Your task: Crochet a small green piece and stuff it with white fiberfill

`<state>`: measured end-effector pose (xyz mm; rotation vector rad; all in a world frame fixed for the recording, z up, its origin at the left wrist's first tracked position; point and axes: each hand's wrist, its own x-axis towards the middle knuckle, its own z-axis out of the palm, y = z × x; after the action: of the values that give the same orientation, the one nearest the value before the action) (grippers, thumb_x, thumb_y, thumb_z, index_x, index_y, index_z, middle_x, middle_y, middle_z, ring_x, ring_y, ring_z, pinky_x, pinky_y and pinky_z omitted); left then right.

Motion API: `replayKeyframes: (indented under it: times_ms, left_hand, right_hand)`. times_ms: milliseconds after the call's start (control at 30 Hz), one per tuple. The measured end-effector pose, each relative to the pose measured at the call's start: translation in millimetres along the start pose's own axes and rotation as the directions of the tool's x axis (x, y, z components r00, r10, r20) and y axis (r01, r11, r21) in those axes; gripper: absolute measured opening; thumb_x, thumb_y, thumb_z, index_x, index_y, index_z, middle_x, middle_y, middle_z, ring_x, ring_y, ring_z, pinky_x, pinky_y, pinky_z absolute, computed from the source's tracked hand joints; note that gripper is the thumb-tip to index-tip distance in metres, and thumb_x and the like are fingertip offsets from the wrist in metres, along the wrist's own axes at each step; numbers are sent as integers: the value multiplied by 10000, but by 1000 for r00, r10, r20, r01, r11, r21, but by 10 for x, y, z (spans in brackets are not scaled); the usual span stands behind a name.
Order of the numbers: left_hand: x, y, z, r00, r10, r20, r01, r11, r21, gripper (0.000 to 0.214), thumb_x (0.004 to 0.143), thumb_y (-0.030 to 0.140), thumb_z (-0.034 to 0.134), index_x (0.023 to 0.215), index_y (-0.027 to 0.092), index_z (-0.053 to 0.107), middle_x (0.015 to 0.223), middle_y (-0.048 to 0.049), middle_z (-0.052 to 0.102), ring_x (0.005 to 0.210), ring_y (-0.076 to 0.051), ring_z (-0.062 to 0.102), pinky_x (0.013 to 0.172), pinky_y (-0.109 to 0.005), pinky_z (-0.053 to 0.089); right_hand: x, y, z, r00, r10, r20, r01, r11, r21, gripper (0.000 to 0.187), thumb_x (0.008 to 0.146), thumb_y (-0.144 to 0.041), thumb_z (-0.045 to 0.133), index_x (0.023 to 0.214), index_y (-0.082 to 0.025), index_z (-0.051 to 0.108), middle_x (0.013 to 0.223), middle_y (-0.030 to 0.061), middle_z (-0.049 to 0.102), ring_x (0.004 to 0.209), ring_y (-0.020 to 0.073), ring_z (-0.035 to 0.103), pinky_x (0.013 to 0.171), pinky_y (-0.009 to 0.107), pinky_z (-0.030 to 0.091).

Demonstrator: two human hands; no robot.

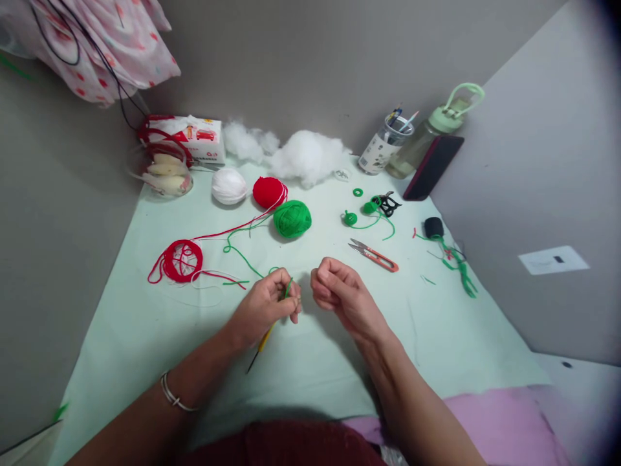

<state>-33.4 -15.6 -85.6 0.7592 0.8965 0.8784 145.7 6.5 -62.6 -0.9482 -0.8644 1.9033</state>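
Note:
My left hand is closed, with green yarn looped over its fingers. That strand runs back to a green yarn ball. A crochet hook with a yellow handle and a dark metal end sticks out below this hand; whether the fingers grip it is hidden. My right hand is curled into a pinch just to the right, apart from the left one. What its fingertips hold, if anything, is too small to tell. Orange-handled thread snips lie beyond my right hand.
A red ball, a white ball and a red yarn ring lie left. White stuffing is at the back. Small green crocheted pieces, a pen cup, a bottle and a phone stand right.

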Motion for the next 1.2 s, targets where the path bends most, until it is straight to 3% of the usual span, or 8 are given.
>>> replayKeyframes:
  times_ms: [133, 267, 700, 900, 967, 1033, 1133, 1200]
  left_hand:
    - [10, -12, 10, 999, -51, -18, 50, 997, -60, 207, 807, 291, 786, 808, 199, 601, 734, 20, 643, 682, -147, 624, 670, -294, 508]
    - [16, -3, 25, 996, -81, -39, 75, 989, -128, 212, 823, 315, 791, 830, 194, 617, 833, -3, 660, 788, -165, 655, 752, -314, 530]
    - [-24, 58, 17, 999, -51, 14, 53, 982, -182, 242, 723, 256, 808, 910, 198, 665, 916, -32, 707, 859, -181, 629, 851, -341, 495]
    - [-22, 13, 51, 999, -37, 32, 40, 994, -105, 175, 764, 281, 752, 841, 206, 614, 820, -15, 662, 752, -174, 598, 738, -331, 469]
    - [-15, -36, 58, 1000, -26, 10, 27, 999, -46, 151, 762, 259, 734, 808, 207, 600, 741, 6, 631, 687, -159, 559, 701, -320, 440]
    - [-9, -81, 54, 999, -10, -31, 11, 1000, 20, 167, 748, 229, 729, 761, 218, 562, 660, 38, 574, 641, -144, 504, 658, -301, 398]
    - [-10, -114, 23, 997, -5, -80, 13, 994, 108, 246, 701, 166, 733, 695, 235, 497, 580, 73, 489, 591, -129, 424, 594, -281, 324]
    - [-14, -112, -3, 996, -10, -87, 22, 990, 142, 270, 666, 125, 732, 666, 235, 485, 558, 82, 468, 568, -120, 404, 575, -275, 303]
  right_hand:
    - [27, -2, -51, 996, -75, -38, 73, 996, -48, 403, 853, -466, 862, 724, -202, 586, 635, -48, 569, 542, 79, 387, 542, 223, 330]
    - [51, 23, -62, 993, -100, -63, 94, 992, -89, 384, 841, -508, 864, 750, -208, 642, 898, 28, 727, 758, 137, 587, 765, 280, 495]
    - [36, 33, -43, 999, -41, -27, 41, 999, -11, 393, 874, -522, 824, 753, -214, 613, 811, 6, 684, 654, 127, 572, 694, 283, 521]
    - [17, 61, 43, 997, -28, 73, 26, 999, 28, 440, 930, -539, 745, 729, -236, 498, 664, -62, 515, 530, 106, 457, 559, 271, 469]
    - [-14, 85, 94, 995, -49, 86, 56, 995, -80, 428, 952, -542, 713, 746, -240, 489, 641, -79, 484, 490, 91, 398, 528, 263, 430]
    - [-57, 120, 133, 992, -97, 83, 119, 940, -321, 381, 999, -517, 650, 780, -240, 508, 644, -63, 527, 534, 107, 455, 580, 274, 440]
    - [-116, 175, 149, 980, -179, 85, 191, 733, -653, 330, 1042, -440, 566, 789, -243, 489, 673, -40, 559, 631, 132, 501, 643, 283, 418]
    - [-127, 195, 132, 974, -209, 86, 204, 645, -736, 325, 1037, -409, 553, 772, -246, 460, 673, -49, 518, 620, 126, 446, 615, 279, 370]
